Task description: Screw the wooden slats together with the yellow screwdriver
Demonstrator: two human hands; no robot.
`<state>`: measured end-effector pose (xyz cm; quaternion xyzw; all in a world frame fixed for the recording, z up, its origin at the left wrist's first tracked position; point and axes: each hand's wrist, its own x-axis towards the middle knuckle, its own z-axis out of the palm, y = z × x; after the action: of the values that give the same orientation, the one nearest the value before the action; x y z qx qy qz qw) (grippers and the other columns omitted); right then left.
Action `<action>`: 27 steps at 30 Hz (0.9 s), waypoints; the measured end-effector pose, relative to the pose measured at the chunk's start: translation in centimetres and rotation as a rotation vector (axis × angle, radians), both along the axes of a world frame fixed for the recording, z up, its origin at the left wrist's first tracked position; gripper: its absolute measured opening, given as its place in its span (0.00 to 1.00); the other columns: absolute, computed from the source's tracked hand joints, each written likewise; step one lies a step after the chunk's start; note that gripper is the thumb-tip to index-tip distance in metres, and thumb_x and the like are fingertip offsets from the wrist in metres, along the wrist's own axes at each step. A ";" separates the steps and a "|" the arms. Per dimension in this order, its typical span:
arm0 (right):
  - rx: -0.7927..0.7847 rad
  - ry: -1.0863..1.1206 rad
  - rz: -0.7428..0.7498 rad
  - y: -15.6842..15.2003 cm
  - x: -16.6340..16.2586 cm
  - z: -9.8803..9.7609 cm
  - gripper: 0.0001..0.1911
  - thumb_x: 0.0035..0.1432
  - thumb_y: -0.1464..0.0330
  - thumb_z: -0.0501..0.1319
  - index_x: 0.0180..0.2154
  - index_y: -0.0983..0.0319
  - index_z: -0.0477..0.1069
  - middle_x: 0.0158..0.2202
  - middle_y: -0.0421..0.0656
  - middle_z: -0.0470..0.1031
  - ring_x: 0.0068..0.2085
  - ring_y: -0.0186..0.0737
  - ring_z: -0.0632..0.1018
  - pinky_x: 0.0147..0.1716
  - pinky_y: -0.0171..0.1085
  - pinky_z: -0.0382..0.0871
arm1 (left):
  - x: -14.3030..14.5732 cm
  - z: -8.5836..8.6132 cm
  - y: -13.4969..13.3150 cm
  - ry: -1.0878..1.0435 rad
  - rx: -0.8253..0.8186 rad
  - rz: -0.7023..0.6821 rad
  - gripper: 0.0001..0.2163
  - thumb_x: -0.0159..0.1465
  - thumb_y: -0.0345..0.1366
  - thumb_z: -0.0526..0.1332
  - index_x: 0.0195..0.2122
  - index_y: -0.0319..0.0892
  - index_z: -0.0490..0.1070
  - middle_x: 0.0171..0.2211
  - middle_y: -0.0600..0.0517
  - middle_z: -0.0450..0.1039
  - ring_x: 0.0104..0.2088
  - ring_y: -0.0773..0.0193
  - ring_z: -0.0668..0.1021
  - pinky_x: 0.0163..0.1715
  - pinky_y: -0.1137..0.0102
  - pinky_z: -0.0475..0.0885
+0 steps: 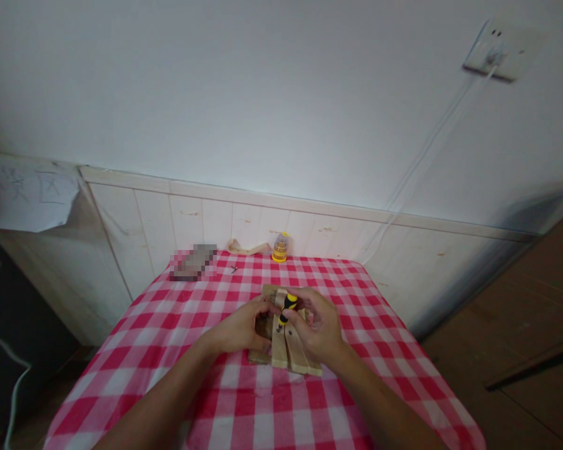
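A small wooden assembly of pale slats (286,350) lies in the middle of the red-and-white checked tablecloth (178,319). My right hand (316,328) is closed on a short yellow-and-black screwdriver (287,307), whose tip points down onto a slat. My left hand (244,328) rests curled on the left side of the wooden assembly, its fingers reaching to the screwdriver's shaft.
At the table's far edge stand a yellow-capped clear container (280,247), a beige strap-like thing (248,248) and a blurred-out object (193,262). A small dark item (233,269) lies near them. A white cable (422,159) runs from a wall socket (497,53) down behind the table.
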<state>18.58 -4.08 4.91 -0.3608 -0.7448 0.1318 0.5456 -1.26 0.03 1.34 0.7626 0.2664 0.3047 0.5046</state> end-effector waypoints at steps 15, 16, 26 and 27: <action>-0.037 0.039 0.081 -0.1 0.0 0.1 0.14 0.58 0.71 0.64 0.47 0.56 0.70 0.42 0.45 0.78 0.42 0.43 0.81 0.39 0.40 0.79 | -0.1 0.4 0.0 -0.039 -0.103 -0.026 0.24 0.45 0.26 0.69 0.46 0.41 0.74 0.49 0.48 0.72 0.51 0.52 0.74 0.53 0.59 0.68; -0.051 0.033 0.068 -0.2 0.0 0.1 0.15 0.58 0.71 0.64 0.48 0.56 0.70 0.41 0.45 0.79 0.40 0.42 0.82 0.39 0.40 0.79 | -0.1 0.4 0.0 -0.044 -0.113 -0.026 0.24 0.45 0.26 0.69 0.46 0.41 0.74 0.49 0.48 0.72 0.51 0.52 0.74 0.52 0.59 0.69; -0.061 0.031 -0.097 0.3 -0.4 -0.6 0.14 0.54 0.66 0.70 0.42 0.57 0.70 0.32 0.40 0.78 0.30 0.39 0.79 0.29 0.36 0.75 | -0.3 0.7 0.0 -0.030 -0.059 -0.020 0.23 0.47 0.23 0.64 0.47 0.42 0.73 0.50 0.48 0.74 0.53 0.51 0.73 0.55 0.58 0.66; -0.065 0.036 -0.102 0.3 -0.4 -0.7 0.15 0.54 0.65 0.70 0.41 0.57 0.69 0.31 0.39 0.77 0.29 0.38 0.78 0.28 0.36 0.74 | -0.3 0.7 0.1 -0.019 -0.055 -0.012 0.23 0.47 0.23 0.64 0.47 0.42 0.73 0.50 0.47 0.74 0.54 0.51 0.72 0.55 0.58 0.66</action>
<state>18.23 -3.74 4.23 -0.4133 -0.7111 0.1345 0.5527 -1.61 0.08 2.06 0.7470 0.2651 0.3017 0.5297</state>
